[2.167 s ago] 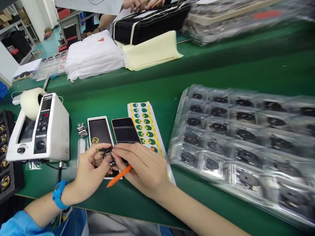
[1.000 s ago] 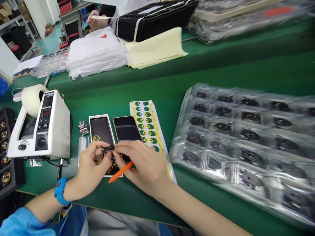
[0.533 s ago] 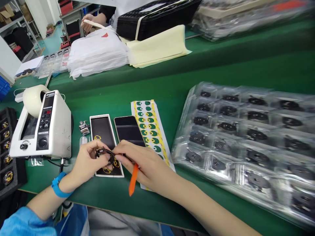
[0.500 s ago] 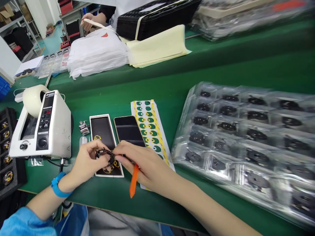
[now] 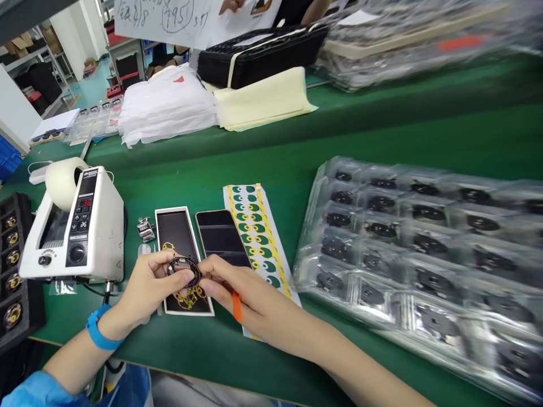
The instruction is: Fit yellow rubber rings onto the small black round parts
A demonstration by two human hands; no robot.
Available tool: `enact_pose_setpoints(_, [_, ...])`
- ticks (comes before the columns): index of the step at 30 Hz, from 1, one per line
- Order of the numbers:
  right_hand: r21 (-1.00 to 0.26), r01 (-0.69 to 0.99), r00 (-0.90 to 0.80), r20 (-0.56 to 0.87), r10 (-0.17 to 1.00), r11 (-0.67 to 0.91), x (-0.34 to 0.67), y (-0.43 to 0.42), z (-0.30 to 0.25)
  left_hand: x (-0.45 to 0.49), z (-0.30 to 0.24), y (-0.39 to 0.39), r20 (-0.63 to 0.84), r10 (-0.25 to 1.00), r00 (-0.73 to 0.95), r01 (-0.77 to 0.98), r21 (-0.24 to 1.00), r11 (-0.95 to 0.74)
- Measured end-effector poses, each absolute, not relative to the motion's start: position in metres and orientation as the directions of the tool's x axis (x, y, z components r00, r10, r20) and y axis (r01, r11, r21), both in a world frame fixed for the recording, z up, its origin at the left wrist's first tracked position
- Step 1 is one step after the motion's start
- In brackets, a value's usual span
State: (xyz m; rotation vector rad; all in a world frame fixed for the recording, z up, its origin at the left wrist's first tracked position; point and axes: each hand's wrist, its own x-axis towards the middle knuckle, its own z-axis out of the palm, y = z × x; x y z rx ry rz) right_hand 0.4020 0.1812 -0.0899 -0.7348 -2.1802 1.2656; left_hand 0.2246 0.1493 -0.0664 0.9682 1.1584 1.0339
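A black ring-shaped part (image 5: 184,264) is pinched tilted between the thumb and fingers of my left hand (image 5: 146,285), above a shallow white-rimmed box (image 5: 175,223). My right hand (image 5: 252,291) is closed around a slim tool with an orange end (image 5: 237,307); its fingertips meet the right edge of the ring, and the tool's working tip is hidden there. Thin yellow pieces (image 5: 190,299) lie inside the box under my hands. Beside it rests a dark-screened phone (image 5: 220,237), partly covered by my right hand. A sheet of green and yellow stickers (image 5: 258,237) lies along the phone.
A white tape dispenser (image 5: 99,226) and a small metal counter (image 5: 145,229) stand left. Stacked clear trays of black parts (image 5: 428,212) fill the right. Behind are white sheets (image 5: 165,107), yellow paper (image 5: 263,102), a strapped black tray stack (image 5: 254,59) and another person's hand (image 5: 231,5).
My view has tilted up slightly. The orange end of the tool has swung and shows less. At the back, a handwritten white sheet has come into view, and the co-worker's hand has shifted right.
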Motion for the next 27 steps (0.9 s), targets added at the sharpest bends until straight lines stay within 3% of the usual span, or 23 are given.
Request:
enact_pose_setpoints(10, [-0.935, 0.148, -0.685, 0.138, 0.715, 0.322, 0.398, 0.18, -0.089, 0.224, -0.073, 0.15, -0.225, 0.972, 0.064, -0.068, 0.971, 0.229])
enact_pose_setpoints(17, [-0.924, 0.124, -0.644, 0.202, 0.738, 0.361, 0.398, 0.184, -0.09, 0.222, -0.07, 0.149, -0.27, 0.963, 0.011, -0.109, 0.957, 0.27])
enact_pose_setpoints(27, [-0.963, 0.076, -0.621, 0.158, 0.768, 0.26, 0.392, 0.181, -0.096, 0.223, -0.077, 0.148, -0.274, 0.962, 0.013, -0.056, 0.96, 0.274])
